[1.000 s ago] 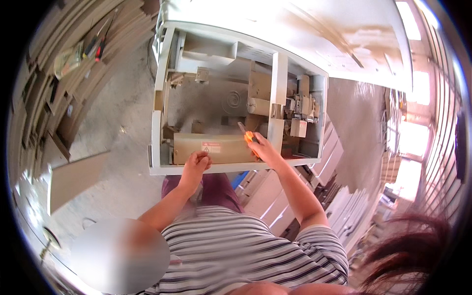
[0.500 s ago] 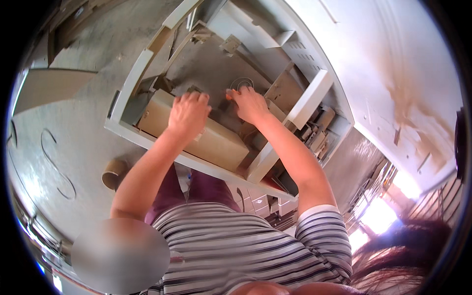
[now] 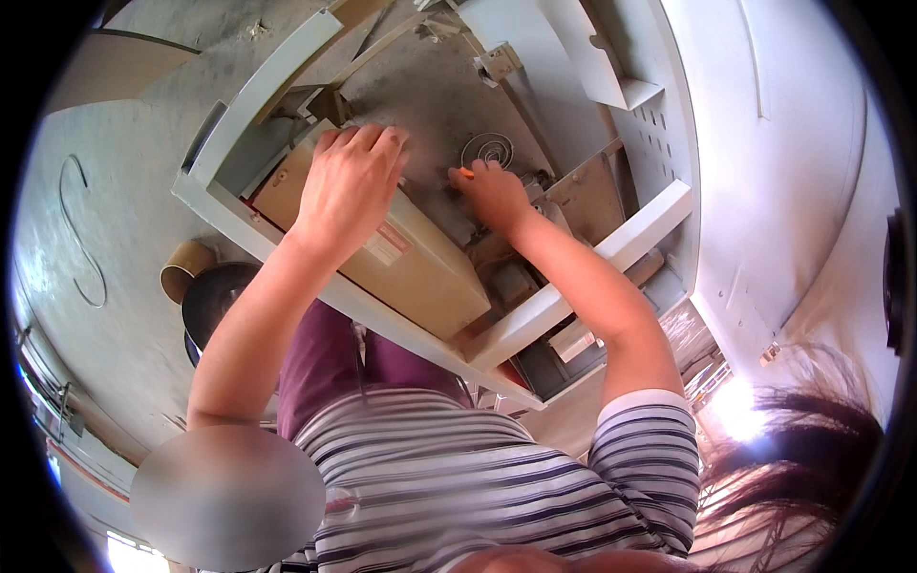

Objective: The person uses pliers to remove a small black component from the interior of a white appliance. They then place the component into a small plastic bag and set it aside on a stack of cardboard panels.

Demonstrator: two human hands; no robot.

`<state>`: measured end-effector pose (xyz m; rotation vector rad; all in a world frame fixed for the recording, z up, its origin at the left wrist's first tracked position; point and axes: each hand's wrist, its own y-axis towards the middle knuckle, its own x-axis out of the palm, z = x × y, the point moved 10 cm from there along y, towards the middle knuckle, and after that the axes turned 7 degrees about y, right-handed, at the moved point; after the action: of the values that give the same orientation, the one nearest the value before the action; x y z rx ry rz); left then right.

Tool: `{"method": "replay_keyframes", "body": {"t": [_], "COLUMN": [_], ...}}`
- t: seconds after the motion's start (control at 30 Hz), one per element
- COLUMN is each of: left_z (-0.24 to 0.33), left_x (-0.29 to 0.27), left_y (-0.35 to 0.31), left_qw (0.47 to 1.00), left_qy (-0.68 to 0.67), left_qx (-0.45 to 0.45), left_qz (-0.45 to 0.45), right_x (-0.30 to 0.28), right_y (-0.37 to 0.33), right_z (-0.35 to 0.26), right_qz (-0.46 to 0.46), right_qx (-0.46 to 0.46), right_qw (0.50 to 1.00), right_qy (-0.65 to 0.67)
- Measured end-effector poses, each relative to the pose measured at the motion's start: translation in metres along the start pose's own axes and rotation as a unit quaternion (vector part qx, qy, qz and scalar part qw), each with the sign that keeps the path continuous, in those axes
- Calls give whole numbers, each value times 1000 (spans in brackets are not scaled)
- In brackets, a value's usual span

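Observation:
Both my arms reach into a white metal cabinet frame [image 3: 250, 95]. My left hand [image 3: 349, 196] is over the upper edge of a long beige metal box [image 3: 435, 267] with a small label. Its fingers are curled down together, and what they grip, if anything, is hidden. My right hand [image 3: 495, 196] is closed in a pinch deeper inside, right of the box. A small orange piece [image 3: 466, 173] sticks out between its fingers; the rest is covered by the hand. Just beyond that hand lies a coil of thin wire [image 3: 487, 150].
A white crossbar [image 3: 592, 272] runs under my right forearm. Slotted white panels [image 3: 645, 129] form the cabinet's right side. On the floor at left are a brown cylinder [image 3: 187, 267], a round black seat [image 3: 215, 301] beside my left forearm, and a bent wire [image 3: 78, 234].
My view has shifted, so the cabinet looks larger and the black seat shows more. The left hand remains at the box edge, and the right hand still holds the orange piece beside the coil.

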<state>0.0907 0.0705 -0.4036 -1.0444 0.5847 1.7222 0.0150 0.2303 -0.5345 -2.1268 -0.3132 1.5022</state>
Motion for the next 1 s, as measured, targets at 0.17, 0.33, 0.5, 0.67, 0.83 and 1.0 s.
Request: {"method": "replay_keyframes", "body": {"t": [0.17, 0.33, 0.5, 0.67, 0.83, 1.0], "left_z": [-4, -5, -8, -9, -12, -12], "left_x": [-5, -7, -9, -8, -11, -10], "left_y": [-3, -3, -1, -5, -4, -7], "left_qw": [999, 998, 997, 993, 993, 989], "left_qy": [-30, -59, -81, -111, -111, -142], "left_qx": [11, 17, 14, 26, 30, 35], "left_qz": [24, 19, 11, 4, 20, 12], "right_x": [-31, 17, -20, 12, -22, 11], "right_y": [7, -10, -4, -6, 6, 0], "right_z": [3, -1, -10, -16, -14, -11], "right_qz": [58, -4, 85, 26, 64, -8], "right_qx": [37, 1, 32, 14, 51, 39], "right_qw": [997, 1000, 996, 1000, 996, 999], "right_qy": [45, -22, 13, -7, 45, 5]}}
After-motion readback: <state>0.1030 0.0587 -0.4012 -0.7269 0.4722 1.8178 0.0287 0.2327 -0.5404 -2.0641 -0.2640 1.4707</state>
